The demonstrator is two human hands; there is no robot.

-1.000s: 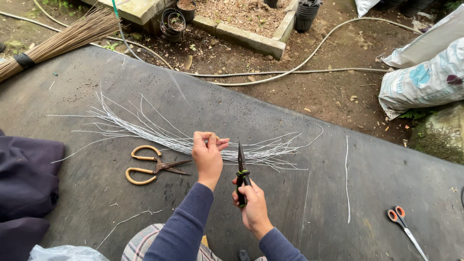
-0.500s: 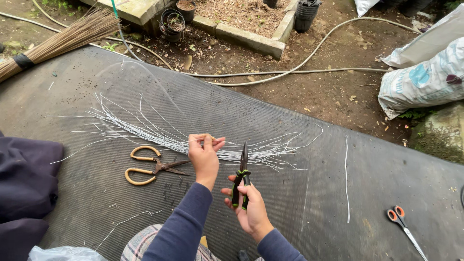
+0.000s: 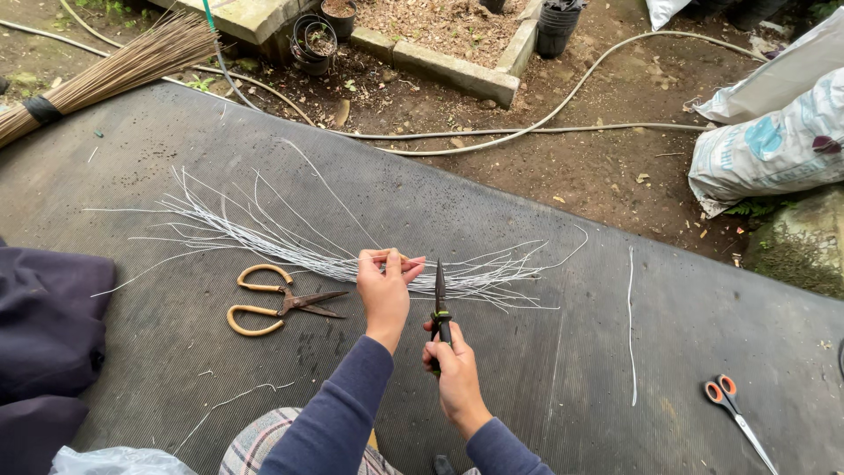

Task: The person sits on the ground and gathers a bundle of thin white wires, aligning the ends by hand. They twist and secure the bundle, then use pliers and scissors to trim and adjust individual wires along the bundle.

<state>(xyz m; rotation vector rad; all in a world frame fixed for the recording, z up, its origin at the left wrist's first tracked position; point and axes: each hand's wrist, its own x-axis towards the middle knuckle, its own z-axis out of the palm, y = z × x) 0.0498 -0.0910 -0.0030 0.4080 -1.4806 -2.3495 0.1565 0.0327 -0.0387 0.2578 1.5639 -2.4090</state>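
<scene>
A loose bundle of thin white strips [image 3: 290,246] lies fanned across the dark rubber mat [image 3: 492,211]. My left hand [image 3: 384,288] pinches one strip at the middle of the bundle, fingers closed around it. My right hand [image 3: 453,374] grips the handle of a dark knife [image 3: 439,303] held upright, blade tip pointing away from me just right of the left hand. Both sleeves are dark blue.
Tan-handled shears [image 3: 272,302] lie left of my hands. Orange-handled scissors [image 3: 734,409] rest at the right, near a single white strip [image 3: 630,325]. A broom [image 3: 105,75], hoses, pots and white sacks [image 3: 774,132] sit beyond the mat. Dark cloth [image 3: 44,334] is at left.
My right hand has tilted the knife more upright and shifted slightly right and down. The left hand stays on the strip.
</scene>
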